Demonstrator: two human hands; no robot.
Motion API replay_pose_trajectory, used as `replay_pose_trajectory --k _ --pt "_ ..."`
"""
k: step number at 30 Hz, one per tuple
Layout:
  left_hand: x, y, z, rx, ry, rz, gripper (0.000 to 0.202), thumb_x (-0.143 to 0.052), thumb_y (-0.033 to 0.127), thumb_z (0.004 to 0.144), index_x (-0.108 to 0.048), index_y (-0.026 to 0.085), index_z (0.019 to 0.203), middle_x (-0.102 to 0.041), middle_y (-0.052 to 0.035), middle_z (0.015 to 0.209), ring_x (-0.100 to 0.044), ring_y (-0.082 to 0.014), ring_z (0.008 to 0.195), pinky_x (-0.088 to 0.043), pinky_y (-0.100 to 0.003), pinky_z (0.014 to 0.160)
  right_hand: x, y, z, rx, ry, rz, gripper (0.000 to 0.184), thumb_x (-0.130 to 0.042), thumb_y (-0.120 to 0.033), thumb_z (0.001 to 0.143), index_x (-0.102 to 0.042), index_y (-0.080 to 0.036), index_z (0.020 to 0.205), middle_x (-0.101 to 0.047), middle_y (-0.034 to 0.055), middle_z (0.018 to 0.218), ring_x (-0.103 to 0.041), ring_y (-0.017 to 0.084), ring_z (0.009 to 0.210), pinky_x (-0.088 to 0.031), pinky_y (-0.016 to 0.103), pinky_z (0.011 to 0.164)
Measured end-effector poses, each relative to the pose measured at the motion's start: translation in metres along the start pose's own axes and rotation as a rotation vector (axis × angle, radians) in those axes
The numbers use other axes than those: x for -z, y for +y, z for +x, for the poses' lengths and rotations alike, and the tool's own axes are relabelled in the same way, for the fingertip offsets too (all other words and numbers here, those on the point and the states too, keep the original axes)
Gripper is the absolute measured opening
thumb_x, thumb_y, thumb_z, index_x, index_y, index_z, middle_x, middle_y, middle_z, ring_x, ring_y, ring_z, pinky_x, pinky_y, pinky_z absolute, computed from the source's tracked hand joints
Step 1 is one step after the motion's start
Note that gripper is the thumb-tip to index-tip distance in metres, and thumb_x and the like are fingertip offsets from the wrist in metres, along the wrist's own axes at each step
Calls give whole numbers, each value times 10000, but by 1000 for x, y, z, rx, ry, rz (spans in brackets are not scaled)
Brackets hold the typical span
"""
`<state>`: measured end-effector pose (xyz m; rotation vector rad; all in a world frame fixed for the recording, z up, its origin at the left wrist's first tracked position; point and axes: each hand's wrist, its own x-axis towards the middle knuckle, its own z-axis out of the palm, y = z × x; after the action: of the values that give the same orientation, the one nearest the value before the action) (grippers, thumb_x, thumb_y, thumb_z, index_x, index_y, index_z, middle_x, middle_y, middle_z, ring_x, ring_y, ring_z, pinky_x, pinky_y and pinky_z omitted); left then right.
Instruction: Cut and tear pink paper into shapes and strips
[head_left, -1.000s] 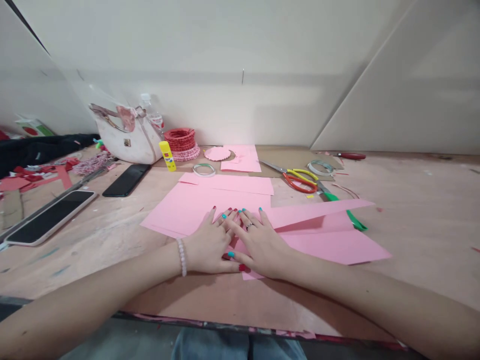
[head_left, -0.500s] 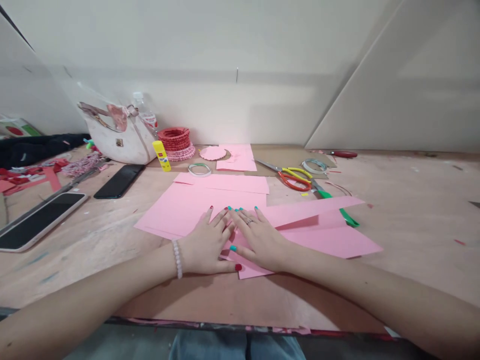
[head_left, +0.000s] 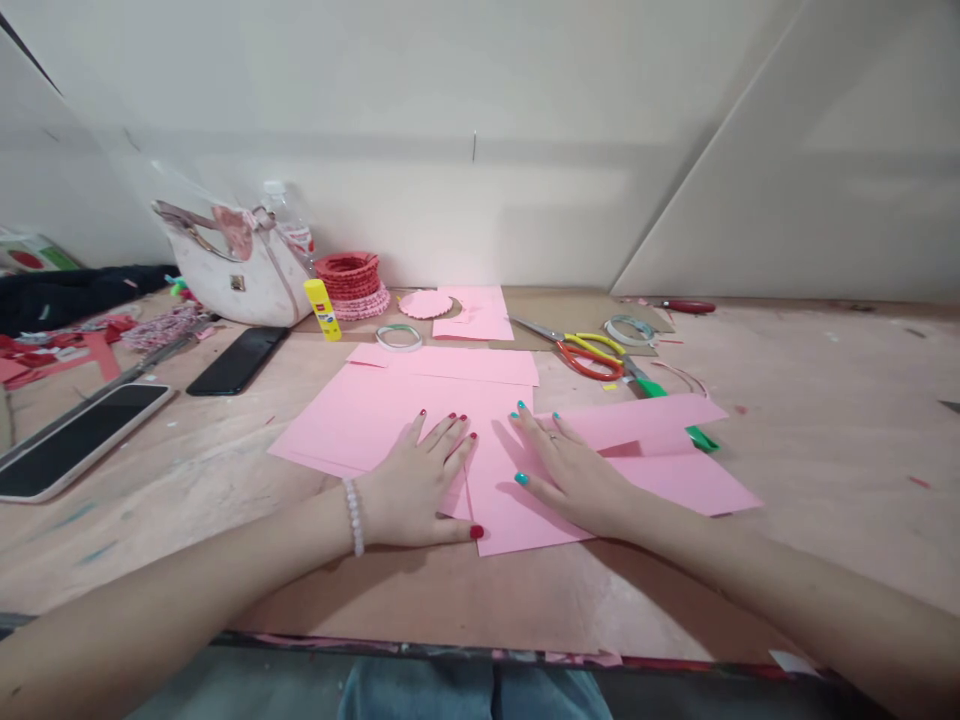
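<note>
Pink paper sheets (head_left: 337, 415) overlap in front of me on the wooden table. My left hand (head_left: 416, 485) rests flat on them with its fingers spread, and its thumb lies near the sheets' front edge. To its right, my right hand (head_left: 574, 475) lies palm down over a folded pink sheet (head_left: 510, 520), fingers apart. That sheet's upper flap (head_left: 675, 410) stands up a little on the right, leaving a gap beneath it. Neither hand grips anything. Behind the flap lie scissors with green handles (head_left: 701, 438), partly covered by the paper.
Behind the paper are orange-and-yellow-handled scissors (head_left: 592, 358), tape rolls (head_left: 399, 338), a glue stick (head_left: 322, 310), and red and pink braided rings (head_left: 349, 280). Two phones (head_left: 238, 362), a white handbag (head_left: 240, 275) and red scraps lie left. A red-handled tool (head_left: 688, 306) lies back right.
My right hand has slid right across the folded paper, away from my left hand, uncovering the paper between them. My left hand has stayed in place.
</note>
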<state>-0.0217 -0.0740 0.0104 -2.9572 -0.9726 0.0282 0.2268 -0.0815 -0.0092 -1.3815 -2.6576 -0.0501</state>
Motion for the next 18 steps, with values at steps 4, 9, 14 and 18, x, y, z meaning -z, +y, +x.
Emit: replay_pose_trajectory --k 4,9,14,18 --pt "2 1 0 0 -22 -2 966 -137 764 784 -243 35 1410 -177 -251 1458 -138 -353 1366 -42 -569 1058 -3 16 -14 -56 38 -48 665 -262 -496 915 -132 -112 1443 -354 177 1423 -372 282 1281 -291 496 1043" --pt "4 1 0 3 -31 12 958 -123 762 786 -233 48 1415 -173 -241 1463 -133 -343 1369 -40 -562 1062 6 34 -24 -166 16 -110 572 -246 -458 918 -356 -98 1348 -361 203 1410 -439 328 1219 -387 512 951" --pt "4 1 0 5 -45 10 954 -118 757 791 -220 46 1419 -164 -239 1466 -121 -340 1372 -38 -563 1063 15 63 -38 -285 -10 -139 591 -234 -485 907 -459 -86 1281 -363 228 1398 -493 354 1154 -427 516 892" --pt "4 1 0 0 -41 5 956 -121 757 791 -226 41 1417 -168 -240 1465 -121 -343 1371 -40 -568 1062 13 91 -54 -372 43 -160 576 -227 -483 899 -485 -121 1265 -388 194 1389 -424 360 1219 -396 534 931"
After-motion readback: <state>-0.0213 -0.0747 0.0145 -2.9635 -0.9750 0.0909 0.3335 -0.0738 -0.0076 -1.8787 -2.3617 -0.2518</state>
